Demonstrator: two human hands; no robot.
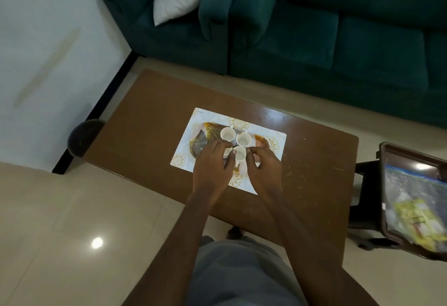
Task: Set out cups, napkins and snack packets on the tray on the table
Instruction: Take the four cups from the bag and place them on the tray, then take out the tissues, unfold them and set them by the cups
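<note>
The cup step is in hand: on the tray (200, 141) on the bench (145, 117), both hands close on white cups, the left hand (212, 163) with its grip around a half-hidden cup (228, 152), the right hand (263, 167) steadying the near cup (240, 153) beside two more, so napkins and packets probably follow.

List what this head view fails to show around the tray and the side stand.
- Fourth cup: mostly hidden under the left hand.
- Tray: near half covered by both hands; the right hand hides its edge.
- Packets on the side stand: motion-blurred, cut off by the right frame edge, unreadable.
</note>
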